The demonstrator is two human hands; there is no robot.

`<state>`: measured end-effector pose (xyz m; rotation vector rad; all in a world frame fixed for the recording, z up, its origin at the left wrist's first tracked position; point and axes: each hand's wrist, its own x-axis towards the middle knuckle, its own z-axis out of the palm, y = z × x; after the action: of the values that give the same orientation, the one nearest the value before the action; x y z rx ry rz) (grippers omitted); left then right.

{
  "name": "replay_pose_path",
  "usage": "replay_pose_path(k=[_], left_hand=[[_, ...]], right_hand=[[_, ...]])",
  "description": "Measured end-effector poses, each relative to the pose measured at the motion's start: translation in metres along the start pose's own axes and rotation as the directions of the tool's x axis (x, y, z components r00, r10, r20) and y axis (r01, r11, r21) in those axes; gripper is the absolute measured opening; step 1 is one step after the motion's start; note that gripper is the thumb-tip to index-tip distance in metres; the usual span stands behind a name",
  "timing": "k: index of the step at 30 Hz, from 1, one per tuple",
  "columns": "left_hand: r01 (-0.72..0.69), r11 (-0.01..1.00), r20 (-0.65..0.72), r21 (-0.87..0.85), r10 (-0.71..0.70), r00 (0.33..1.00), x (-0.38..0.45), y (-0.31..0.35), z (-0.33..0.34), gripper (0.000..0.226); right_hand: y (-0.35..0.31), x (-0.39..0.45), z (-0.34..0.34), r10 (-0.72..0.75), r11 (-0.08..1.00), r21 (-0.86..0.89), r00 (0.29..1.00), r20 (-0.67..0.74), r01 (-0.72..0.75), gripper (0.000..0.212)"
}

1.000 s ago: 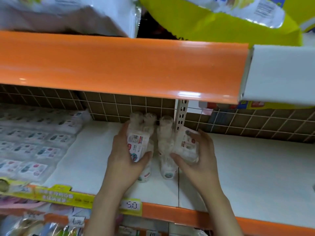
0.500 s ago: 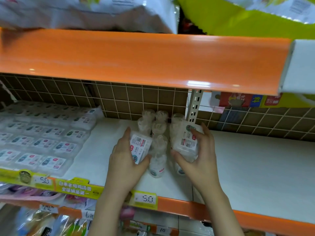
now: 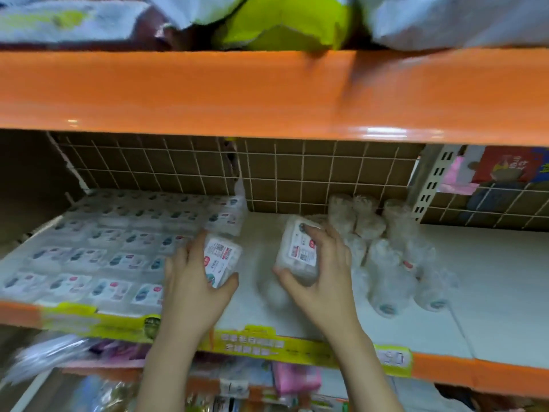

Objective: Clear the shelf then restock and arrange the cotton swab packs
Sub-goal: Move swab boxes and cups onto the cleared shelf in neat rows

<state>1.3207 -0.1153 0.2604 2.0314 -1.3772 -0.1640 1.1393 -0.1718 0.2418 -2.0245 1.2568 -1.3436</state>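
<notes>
My left hand grips a clear flat cotton swab pack with a white label, held just above the white shelf. My right hand grips a second such pack. Both packs hang over the bare gap in the shelf's middle. To the left lie several rows of the same flat packs, laid label up. Right of my right hand lie several clear cylindrical swab packs, stacked on their sides against the back grid.
An orange upper shelf edge overhangs close above, with bags on top. A wire grid over brown board backs the shelf, with a slotted upright at right. Yellow price strips line the front edge. More goods fill the shelf below.
Both hands have moved left with their packs, away from the cylindrical packs, toward the rows of flat packs. The view has swung left and is blurred.
</notes>
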Motion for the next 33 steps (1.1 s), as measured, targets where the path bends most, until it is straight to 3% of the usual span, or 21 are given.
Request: replay_pose_path(k=[6, 15, 25, 33], left_hand=[[-0.069, 0.998, 0.048, 0.008, 0.068, 0.997, 0.014, -0.046, -0.013, 0.077], [-0.091, 0.995, 0.160, -0.052, 0.098, 0.982, 0.026, -0.059, -0.002, 0.072], [-0.161, 0.987, 0.105, 0.024, 0.158, 0.982, 0.035, -0.062, 0.002, 0.078], [-0.177, 0.984, 0.115, -0.038, 0.180, 0.977, 0.061, -0.105, -0.020, 0.069]], right_hand=[[-0.022, -0.011, 0.040, 0.085, 0.996, -0.018, 0.995, 0.051, -0.084, 0.064], [-0.022, -0.004, 0.047, 0.142, 0.986, 0.083, 0.989, 0.040, -0.145, 0.069], [-0.007, 0.009, 0.056, 0.051, 0.998, 0.013, 0.988, 0.145, -0.053, 0.072], [-0.029, 0.020, 0.105, 0.089, 0.992, 0.075, 0.982, 0.166, -0.103, 0.069]])
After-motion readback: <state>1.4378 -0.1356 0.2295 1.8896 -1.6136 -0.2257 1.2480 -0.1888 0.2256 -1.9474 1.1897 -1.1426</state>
